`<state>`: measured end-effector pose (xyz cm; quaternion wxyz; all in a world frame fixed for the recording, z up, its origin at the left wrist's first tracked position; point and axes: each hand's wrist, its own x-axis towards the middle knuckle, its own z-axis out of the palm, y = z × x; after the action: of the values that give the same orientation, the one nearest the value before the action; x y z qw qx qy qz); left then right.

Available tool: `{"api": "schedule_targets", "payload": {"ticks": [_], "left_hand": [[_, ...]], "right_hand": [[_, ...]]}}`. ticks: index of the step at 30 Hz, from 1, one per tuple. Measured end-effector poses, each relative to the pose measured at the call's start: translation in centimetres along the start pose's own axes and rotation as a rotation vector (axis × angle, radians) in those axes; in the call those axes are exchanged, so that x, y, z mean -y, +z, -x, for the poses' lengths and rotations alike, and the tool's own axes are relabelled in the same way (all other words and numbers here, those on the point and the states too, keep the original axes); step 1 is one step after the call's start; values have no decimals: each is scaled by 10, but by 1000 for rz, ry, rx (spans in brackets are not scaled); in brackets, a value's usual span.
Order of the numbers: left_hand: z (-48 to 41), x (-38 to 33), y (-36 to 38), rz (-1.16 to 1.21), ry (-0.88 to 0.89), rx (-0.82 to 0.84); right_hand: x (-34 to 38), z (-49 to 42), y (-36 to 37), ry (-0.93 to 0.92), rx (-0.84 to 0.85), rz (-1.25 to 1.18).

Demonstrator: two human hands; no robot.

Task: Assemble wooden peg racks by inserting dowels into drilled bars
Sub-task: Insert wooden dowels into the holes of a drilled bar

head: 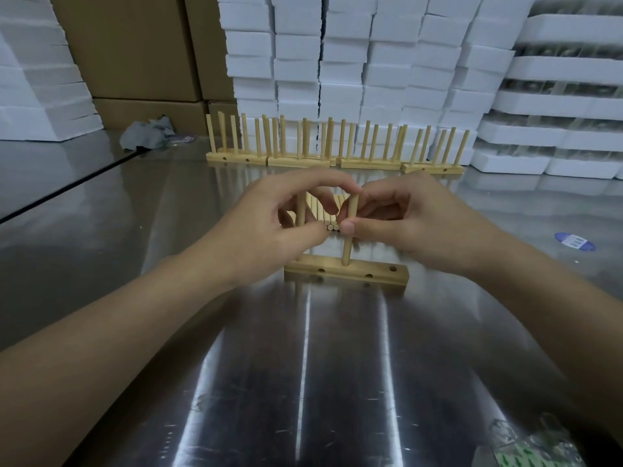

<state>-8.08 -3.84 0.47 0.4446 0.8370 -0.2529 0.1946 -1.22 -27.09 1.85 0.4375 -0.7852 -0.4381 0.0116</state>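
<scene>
A short wooden bar (374, 277) with several open drilled holes lies across the steel table in front of me. One dowel (347, 251) stands upright in a middle hole, and my right hand (411, 227) pinches it between thumb and fingers. My left hand (269, 227) grips a second upright dowel (300, 210) at the bar's left end; its foot is hidden behind the hand. A bundle of loose dowels (328, 214) lies flat just behind both hands, partly covered by the fingers.
A row of finished peg racks (333, 146) stands at the table's far side, before stacked white foam boxes (337, 55). Cardboard cartons (135, 45) and a grey rag (148, 133) lie back left. A blue label (574, 241) sits right, a plastic bag (539, 446) near right.
</scene>
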Motion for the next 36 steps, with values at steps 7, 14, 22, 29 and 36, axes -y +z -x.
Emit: {"api": "schedule_targets", "payload": {"ticks": [7, 14, 22, 29, 36], "left_hand": [[0, -2, 6, -49, 26, -3], [1, -4, 3, -94, 38, -9], [0, -12, 2, -284, 207, -106], [-1, -14, 0, -322, 227, -104], [-1, -11, 2, -400, 299, -107]], "right_hand": [[-2, 3, -4, 4, 46, 33], [3, 1, 0, 57, 53, 83], [12, 0, 32, 126, -112, -419], [22, -14, 65, 235, -253, -497], [20, -23, 75, 303, -385, -452]]}}
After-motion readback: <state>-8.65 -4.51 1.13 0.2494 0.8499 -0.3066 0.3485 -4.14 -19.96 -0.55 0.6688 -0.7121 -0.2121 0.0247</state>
